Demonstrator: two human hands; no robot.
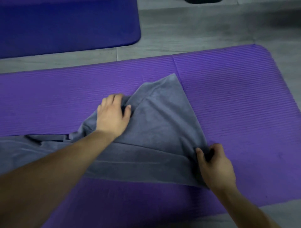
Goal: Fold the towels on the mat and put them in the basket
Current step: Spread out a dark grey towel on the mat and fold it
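Note:
A grey towel lies rumpled across a ribbed purple mat, one corner pointing away from me and its left part trailing off the frame's left edge. My left hand grips a bunched fold of the towel near its upper left, fingers curled into the cloth. At the towel's near right corner my right hand pinches the edge between thumb and fingers. No basket is in view.
A darker blue mat lies on the grey tiled floor at the far left. A dark object peeks in at the top edge. Bare purple mat stretches to the right of the towel.

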